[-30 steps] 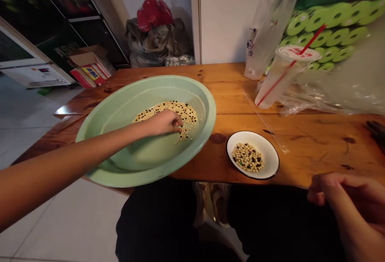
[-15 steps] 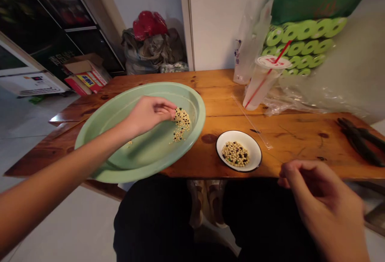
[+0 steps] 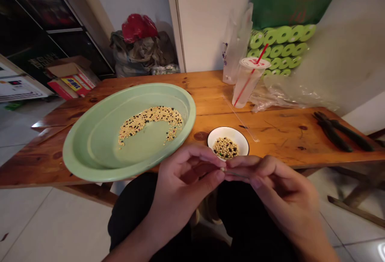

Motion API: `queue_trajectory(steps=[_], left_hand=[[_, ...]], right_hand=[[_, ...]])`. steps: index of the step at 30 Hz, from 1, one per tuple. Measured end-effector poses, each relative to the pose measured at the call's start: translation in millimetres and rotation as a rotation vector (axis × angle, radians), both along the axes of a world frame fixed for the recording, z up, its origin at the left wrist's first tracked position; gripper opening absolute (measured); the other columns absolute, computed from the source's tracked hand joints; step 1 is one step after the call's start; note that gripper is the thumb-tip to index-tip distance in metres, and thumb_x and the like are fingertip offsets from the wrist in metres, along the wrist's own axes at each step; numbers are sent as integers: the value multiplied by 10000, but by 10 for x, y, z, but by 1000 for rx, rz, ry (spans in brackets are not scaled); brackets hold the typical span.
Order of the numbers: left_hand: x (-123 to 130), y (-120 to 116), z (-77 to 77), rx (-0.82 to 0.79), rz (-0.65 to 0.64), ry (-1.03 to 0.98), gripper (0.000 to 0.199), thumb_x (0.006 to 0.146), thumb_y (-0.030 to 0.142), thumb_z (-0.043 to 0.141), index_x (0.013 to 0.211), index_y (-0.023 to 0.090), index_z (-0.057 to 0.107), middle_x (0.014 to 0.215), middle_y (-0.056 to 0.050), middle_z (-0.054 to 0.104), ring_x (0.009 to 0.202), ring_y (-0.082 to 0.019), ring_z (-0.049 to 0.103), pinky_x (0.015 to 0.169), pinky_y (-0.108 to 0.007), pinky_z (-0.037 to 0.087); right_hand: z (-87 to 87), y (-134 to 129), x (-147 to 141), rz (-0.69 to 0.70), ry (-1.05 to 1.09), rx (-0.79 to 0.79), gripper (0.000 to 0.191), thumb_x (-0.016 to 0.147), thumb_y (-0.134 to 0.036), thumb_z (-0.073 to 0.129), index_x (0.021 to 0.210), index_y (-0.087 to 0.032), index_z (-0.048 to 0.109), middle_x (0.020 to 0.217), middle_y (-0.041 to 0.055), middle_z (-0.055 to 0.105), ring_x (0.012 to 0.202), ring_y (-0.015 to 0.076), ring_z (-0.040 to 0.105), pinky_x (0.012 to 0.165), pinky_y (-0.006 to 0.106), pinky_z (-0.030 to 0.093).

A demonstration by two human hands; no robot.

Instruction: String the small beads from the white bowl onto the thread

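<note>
A wooden plank table [image 3: 285,133] stood in a tiled room, seen from the person's head. The left hand [image 3: 186,177] and right hand [image 3: 279,185] were raised over the table's near edge and brought together at the fingertips, their other fingers curled inward rather than spread. Between them, a small pale bead [image 3: 222,169] sat at the end of a thin strand [image 3: 237,174], too fine to tell as thread or needle. The left fingers [image 3: 204,165] pinched the bead and the right fingers [image 3: 249,163] appeared to pinch the strand, an opposed grip that probably steadied both at one point. Directly beyond the fingertips lay a white enamel dish [image 3: 228,131] holding a heap of pale and dark beads [image 3: 225,148], its near edge overlapped by the left fingers and so seemingly placed within short reach. Left of the left fingers, a pale green basin [image 3: 87,153] held an arc of similar beads [image 3: 150,117], its raised rim likely containing them. Well right of the right fingers lay black-handled pliers [image 3: 332,132].
</note>
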State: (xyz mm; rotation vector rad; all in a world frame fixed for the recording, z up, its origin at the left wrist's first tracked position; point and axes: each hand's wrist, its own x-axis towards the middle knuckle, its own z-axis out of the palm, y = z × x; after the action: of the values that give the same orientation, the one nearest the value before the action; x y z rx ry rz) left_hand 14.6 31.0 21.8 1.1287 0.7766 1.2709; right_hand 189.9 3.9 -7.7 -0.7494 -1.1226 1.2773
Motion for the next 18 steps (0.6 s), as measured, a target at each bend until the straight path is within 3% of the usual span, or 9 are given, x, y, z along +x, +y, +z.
queue_trajectory(steps=[8,14,18], left_hand=[[2,-53,-45,39,11,-32,297,745,-63,713,855,212,691,831,47,712,810,-70,707,768,-137,598],[33,-84,-68,164,130,66,328,736,-69,695,895,216,667,828,25,691,798,-100,705,762,-176,608],[47,-106,-104,312,213,194,351,749,-73,679,937,221,645,858,21,650,814,-110,676,770,-210,597]], right_hand=[[18,-20,-58,-3,11,-9,146,953,-158,585,820,-217,592,1070,36,752,950,203,746,871,405,630],[16,-20,-60,18,5,3,157,957,-145,567,822,-225,578,1083,32,745,988,210,736,903,426,614],[-11,-16,-75,-20,-44,39,163,955,-122,562,829,-225,558,1083,32,741,995,188,734,911,363,610]])
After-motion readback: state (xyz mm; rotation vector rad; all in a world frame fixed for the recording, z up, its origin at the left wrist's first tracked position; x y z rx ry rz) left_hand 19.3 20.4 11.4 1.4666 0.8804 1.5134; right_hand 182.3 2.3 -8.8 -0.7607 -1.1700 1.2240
